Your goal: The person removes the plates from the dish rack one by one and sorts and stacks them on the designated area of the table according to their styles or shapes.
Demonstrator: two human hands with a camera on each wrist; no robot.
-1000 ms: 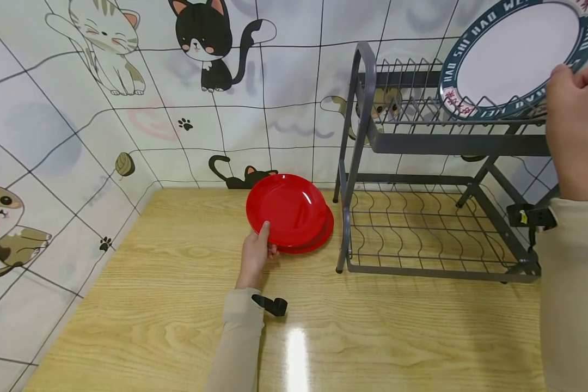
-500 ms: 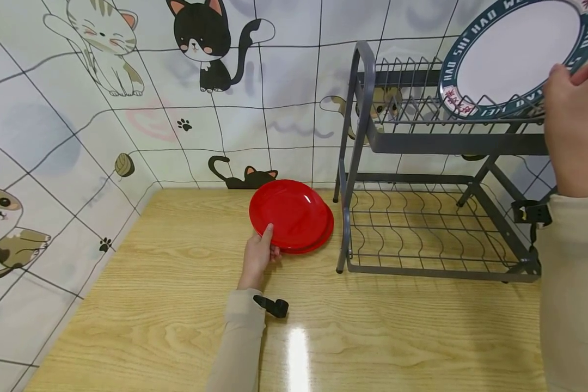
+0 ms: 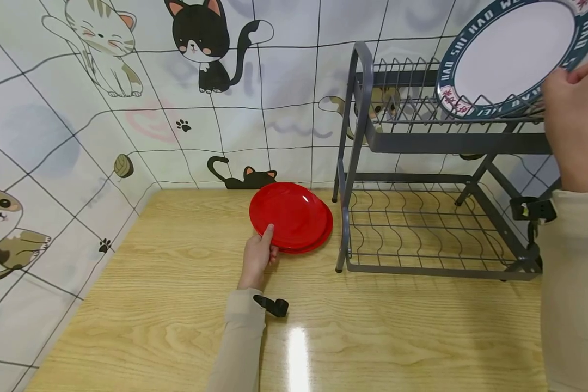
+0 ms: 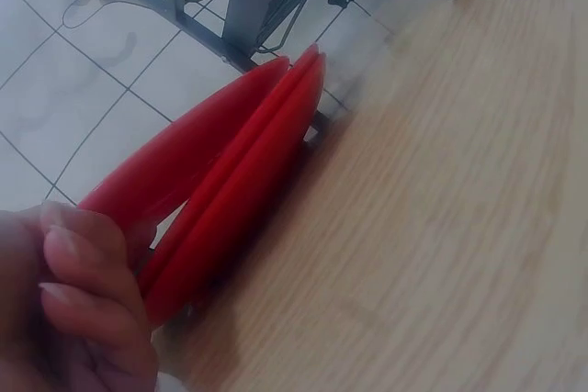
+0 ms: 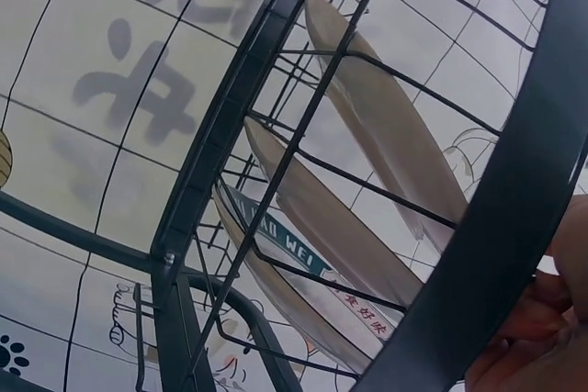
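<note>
Head view: your left hand pinches a glossy red plate above other red plates, on the left of the wood-grained bench; your right hand grips a white, teal-rimmed plate in the grey wire rack. Left wrist: smooth, curved red edges. Right wrist: slanted pale plates.

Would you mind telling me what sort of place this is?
Probably a kitchen corner, perhaps a mock-up: a dish rack stands on a wood-grained tabletop, with red plates beside it and a tile-patterned wall behind.
</note>
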